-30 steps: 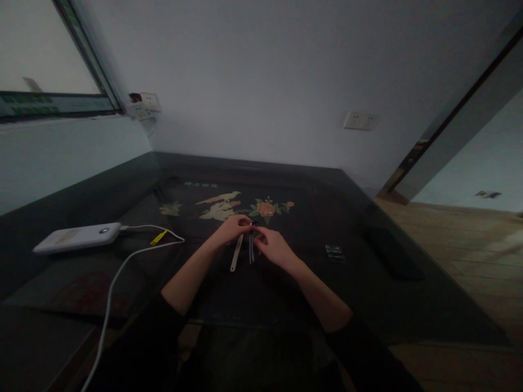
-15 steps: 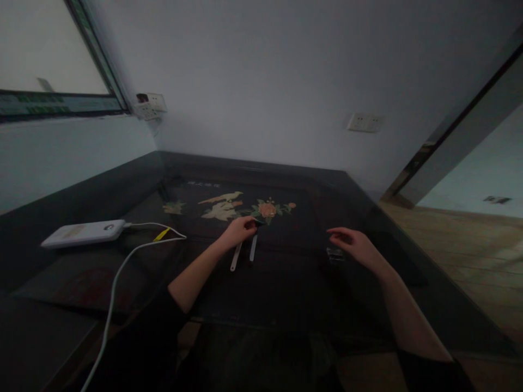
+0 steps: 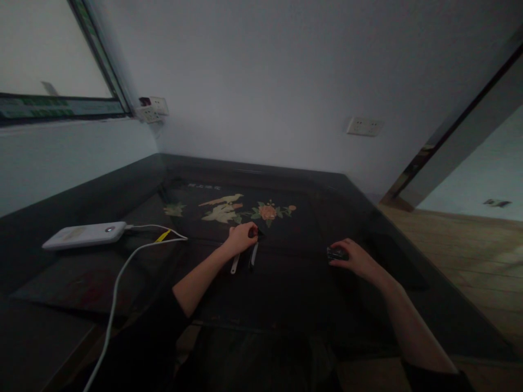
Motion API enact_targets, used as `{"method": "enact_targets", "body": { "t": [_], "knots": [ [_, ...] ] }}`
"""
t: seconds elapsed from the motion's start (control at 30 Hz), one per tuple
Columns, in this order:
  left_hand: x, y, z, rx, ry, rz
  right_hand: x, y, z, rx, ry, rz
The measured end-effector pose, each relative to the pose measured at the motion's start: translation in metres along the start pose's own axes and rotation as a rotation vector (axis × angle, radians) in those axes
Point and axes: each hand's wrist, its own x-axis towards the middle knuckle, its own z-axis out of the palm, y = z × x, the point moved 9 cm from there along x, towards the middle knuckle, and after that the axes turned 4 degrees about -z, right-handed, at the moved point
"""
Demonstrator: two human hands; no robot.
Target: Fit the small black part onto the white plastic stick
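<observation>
Both your hands are at small things on the bench [image 3: 294,294], one mid-frame, one right of centre.
Near the middle of the frame, your left hand [image 3: 242,238] has its grip closed on a small dark piece [image 3: 260,233], its details too dim to read. Just below that hand lie a pale strip [image 3: 234,265] and a second strip [image 3: 254,255]; you cannot tell whether the latter touches the dark piece. Right of centre, your right hand [image 3: 356,259] has thumb and fingers closed narrowly around a small clear case [image 3: 334,254]. At the left of the frame rests a white power bank [image 3: 85,235], its white cable [image 3: 115,288] running to the bottom edge.
</observation>
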Motion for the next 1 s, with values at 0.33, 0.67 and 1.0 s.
{"method": "enact_targets", "body": {
  "t": [0.33,0.67,1.0],
  "knots": [
    [-0.006,0.004,-0.008,0.116,0.098,0.0,0.034,-0.121,0.025,-0.173,-0.127,-0.114],
    [-0.01,0.007,0.004,0.363,-0.028,0.01,0.054,-0.176,0.055,-0.002,-0.013,-0.254],
    [-0.008,0.005,0.001,0.392,0.022,-0.001,0.054,-0.187,0.059,0.083,0.033,-0.343]
  ]
}}
